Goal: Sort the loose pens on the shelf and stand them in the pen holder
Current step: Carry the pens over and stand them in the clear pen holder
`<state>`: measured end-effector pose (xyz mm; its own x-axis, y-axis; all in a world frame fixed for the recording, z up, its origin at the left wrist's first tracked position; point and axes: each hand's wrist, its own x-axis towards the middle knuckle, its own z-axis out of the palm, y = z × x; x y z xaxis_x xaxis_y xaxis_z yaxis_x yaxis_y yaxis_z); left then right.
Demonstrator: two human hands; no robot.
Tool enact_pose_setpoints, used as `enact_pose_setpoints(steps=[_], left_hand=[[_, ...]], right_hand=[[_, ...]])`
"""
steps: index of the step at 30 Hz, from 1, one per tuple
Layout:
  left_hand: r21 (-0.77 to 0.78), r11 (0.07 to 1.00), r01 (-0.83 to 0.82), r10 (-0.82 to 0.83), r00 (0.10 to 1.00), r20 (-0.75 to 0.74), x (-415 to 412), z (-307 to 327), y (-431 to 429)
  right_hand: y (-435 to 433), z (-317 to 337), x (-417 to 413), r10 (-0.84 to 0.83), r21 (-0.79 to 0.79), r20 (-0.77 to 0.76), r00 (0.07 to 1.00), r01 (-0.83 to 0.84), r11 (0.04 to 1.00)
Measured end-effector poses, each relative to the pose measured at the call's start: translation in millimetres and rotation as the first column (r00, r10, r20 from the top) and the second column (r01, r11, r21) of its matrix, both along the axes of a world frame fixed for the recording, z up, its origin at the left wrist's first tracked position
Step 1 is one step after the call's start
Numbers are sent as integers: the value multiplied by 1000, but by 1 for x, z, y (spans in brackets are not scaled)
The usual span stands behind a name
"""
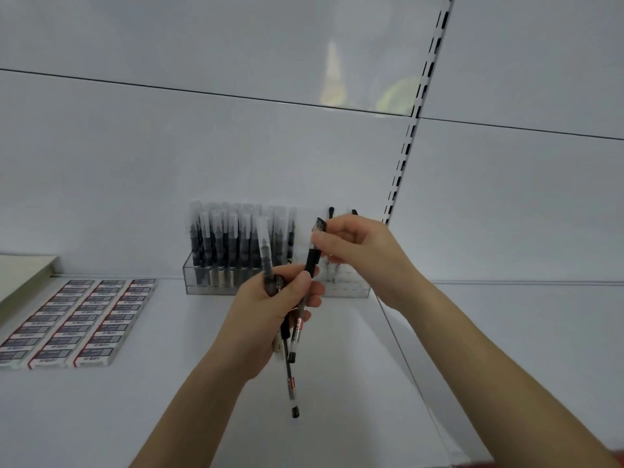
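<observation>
Left hand (270,309) grips slim plastic pens (293,336); right hand (358,251) pinches one pen's cap (319,228).

You are standing in a shop, most likely the stationery part of it. In front of you is a white display shelf (169,383) with a white back panel (202,146), and a slotted metal rail (410,140) runs up this panel, the kind that carries shop shelves. On the shelf stands a clear pen holder (199,282), filled with many pens (229,244) of the same kind in rows. To the left, small boxed items (77,319) with the same label lie in neat columns, like goods for sale. What they are, you cannot read.
</observation>
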<state>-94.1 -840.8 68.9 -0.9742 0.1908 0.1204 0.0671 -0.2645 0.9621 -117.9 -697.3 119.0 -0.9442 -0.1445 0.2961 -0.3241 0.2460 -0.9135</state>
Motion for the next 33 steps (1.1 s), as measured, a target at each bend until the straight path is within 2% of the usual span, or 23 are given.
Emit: enact_pose_setpoints(steps=[3, 5, 6, 9, 11, 13, 18, 21, 24, 27, 30, 33], left_hand=[[-23, 998, -67, 67, 997, 23, 0, -1, -3], [-9, 988, -153, 153, 986, 62, -1, -2, -10], [3, 983, -182, 181, 980, 82, -1, -3, -14], [81, 975, -206, 194, 972, 132, 0, -2, -22], [107, 971, -216, 199, 969, 147, -1, -2, -22], [106, 971, -216, 198, 968, 156, -1, -1, -21], [114, 979, -172, 155, 977, 143, 3, -1, -23], [110, 981, -160, 145, 981, 132, 5, -1, -26], [72, 987, -140, 132, 985, 115, 7, -2, -27], [57, 993, -108, 103, 991, 86, 10, -2, -26], [78, 996, -52, 47, 996, 73, 10, 0, -28], [97, 995, 12, -20, 997, 81, 11, -1, -29]], right_hand=[[11, 4, -6, -57, -138, 57, 997, 64, 988], [24, 10, -13, -172, -286, 71, 983, 185, 940], [32, 12, -17, -247, -308, 49, 968, 250, 918], [54, 6, -34, -456, -217, -80, 886, 431, 876], [62, -1, -45, -531, -142, -159, 832, 513, 846], [64, -6, -54, -541, -98, -203, 816, 533, 841], [59, -17, -74, -473, 21, -259, 842, 495, 869], [57, -23, -83, -444, 77, -233, 865, 472, 878], [56, -35, -90, -429, 214, -196, 882, 465, 859], [53, -46, -91, -437, 250, -135, 889, 458, 853], [53, -44, -81, -445, 352, -130, 886, 461, 814], [47, -33, -55, -457, 231, -164, 874, 484, 844]])
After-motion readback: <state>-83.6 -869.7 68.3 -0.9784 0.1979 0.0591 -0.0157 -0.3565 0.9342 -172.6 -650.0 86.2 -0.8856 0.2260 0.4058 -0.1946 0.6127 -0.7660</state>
